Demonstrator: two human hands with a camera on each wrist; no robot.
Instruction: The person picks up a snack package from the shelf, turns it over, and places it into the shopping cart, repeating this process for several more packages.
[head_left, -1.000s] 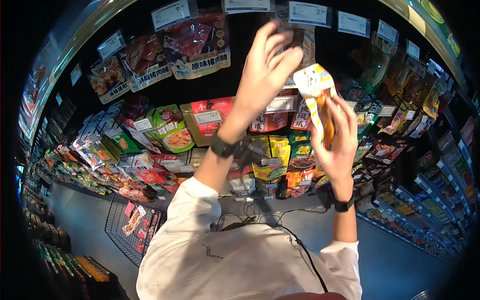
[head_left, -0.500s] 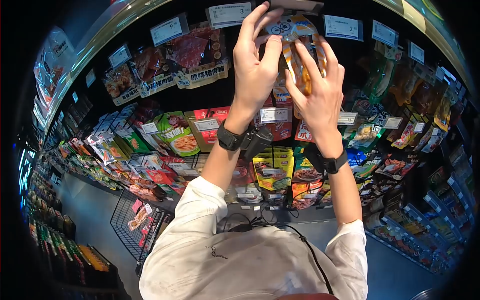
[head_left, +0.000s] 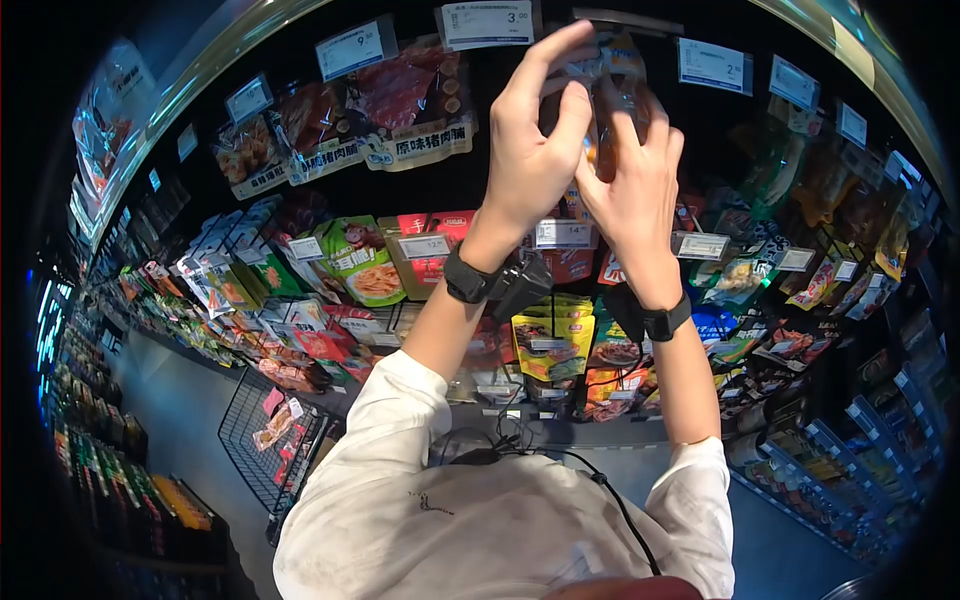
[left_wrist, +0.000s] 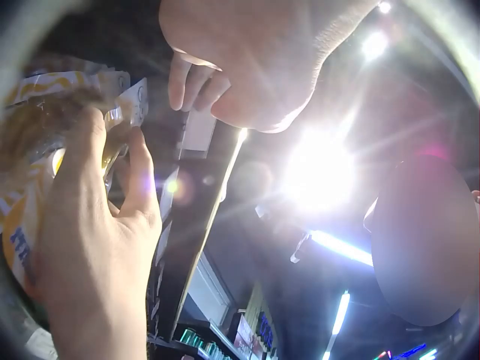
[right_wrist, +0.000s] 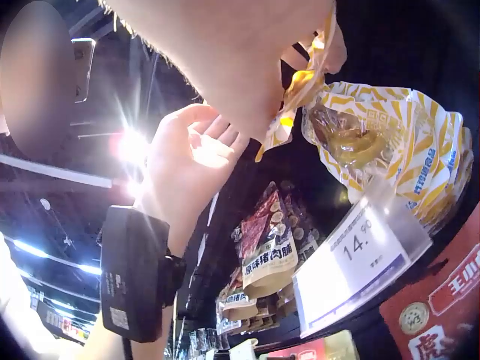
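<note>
My right hand grips a snack packet with yellow-and-white stripes, its fingers bent over the edge. In the left wrist view, the right hand has its thumb and fingers around the packet's edge. In the head view the packet is dark and mostly covered by the hands. My left hand is raised just left of it, fingers loosely curved and index finger reaching up. The right wrist view shows the left hand with nothing in its palm. Another striped packet hangs close behind the gripped one.
Price tags line the upper rail. Pork jerky bags hang to the left. Below are a green bag, a yellow bag and several other packs. A wire basket holding packets stands at lower left.
The right hand has carried the striped packet up and left to the upper rail. The left hand, touching the packet's top half a second ago, is now slightly apart with its index finger raised.
</note>
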